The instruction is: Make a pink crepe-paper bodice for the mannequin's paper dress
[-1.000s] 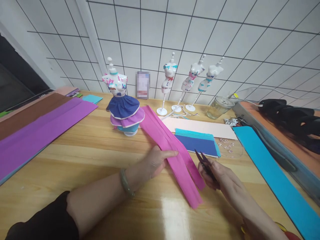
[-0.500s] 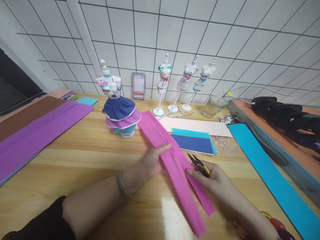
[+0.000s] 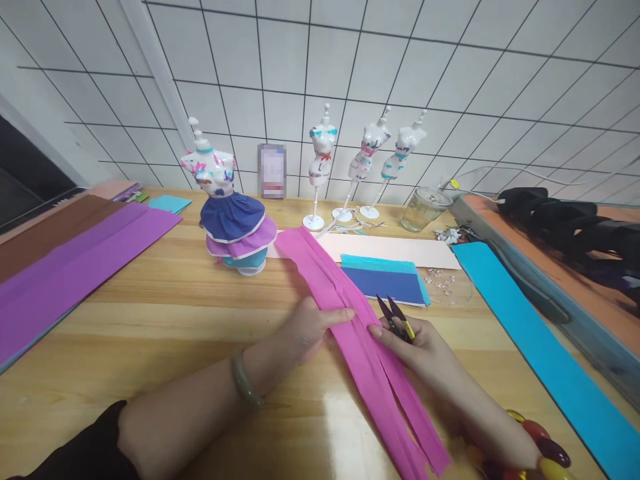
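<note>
A long pink crepe-paper strip runs diagonally from beside the dressed mannequin to the front edge of view, with a lengthwise split in its lower part. My left hand grips its left edge, thumb on top and fingers underneath. At its right edge my right hand pinches the paper between thumb and fingers. Small dark scissors with a yellow part are also held in my right hand, blades apart and pointing up and away. The mannequin wears a tiered blue, purple and teal skirt.
Three bare mannequins stand by the tiled wall, near a glass jar. Blue folded paper lies behind my right hand. Purple paper is at the left, a turquoise strip at the right. Shiny beads sit by my right forearm.
Both hands have shifted slightly along the pink strip, my left hand toward the right. The strip's lower end has moved right and nearer, and its two split parts lie closer together.
</note>
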Demonstrator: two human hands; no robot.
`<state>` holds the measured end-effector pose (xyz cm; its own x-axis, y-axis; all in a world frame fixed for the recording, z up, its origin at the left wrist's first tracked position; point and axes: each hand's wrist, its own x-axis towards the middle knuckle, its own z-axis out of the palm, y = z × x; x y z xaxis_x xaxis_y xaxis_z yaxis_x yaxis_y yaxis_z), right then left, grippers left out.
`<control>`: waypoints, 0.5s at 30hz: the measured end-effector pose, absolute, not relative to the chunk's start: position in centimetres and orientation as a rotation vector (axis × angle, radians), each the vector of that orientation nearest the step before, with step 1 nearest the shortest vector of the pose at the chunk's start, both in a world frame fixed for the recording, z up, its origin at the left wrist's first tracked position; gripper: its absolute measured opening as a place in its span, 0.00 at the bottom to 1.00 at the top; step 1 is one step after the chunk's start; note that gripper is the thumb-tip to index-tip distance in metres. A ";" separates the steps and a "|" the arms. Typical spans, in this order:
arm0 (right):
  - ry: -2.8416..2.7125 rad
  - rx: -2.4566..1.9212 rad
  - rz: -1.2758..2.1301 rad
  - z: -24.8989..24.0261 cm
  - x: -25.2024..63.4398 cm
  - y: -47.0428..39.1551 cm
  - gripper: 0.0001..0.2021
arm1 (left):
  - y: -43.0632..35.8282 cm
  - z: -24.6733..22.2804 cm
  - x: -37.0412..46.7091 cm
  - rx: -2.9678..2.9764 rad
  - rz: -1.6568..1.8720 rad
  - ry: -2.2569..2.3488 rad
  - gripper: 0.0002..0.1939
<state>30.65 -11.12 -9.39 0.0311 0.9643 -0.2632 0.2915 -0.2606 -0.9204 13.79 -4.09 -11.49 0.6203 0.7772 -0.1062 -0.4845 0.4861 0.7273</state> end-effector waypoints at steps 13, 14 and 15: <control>-1.210 -1.778 1.225 -9.4 30.7 -10.9 0.24 | -3.1 -12.0 13.8 0.471 1.027 0.739 0.09; -1.216 -1.778 1.230 -9.5 30.7 -10.9 0.24 | -3.2 -11.7 13.9 0.489 0.989 0.698 0.10; -1.230 -1.774 1.234 -9.5 30.7 -10.9 0.24 | -3.4 -11.3 13.9 0.502 0.942 0.650 0.10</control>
<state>30.72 -10.94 -9.51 0.1198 0.9352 -0.3333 0.3301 -0.3541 -0.8750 13.87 -3.38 -11.35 0.4265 0.8581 -0.2860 -0.5721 0.5008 0.6496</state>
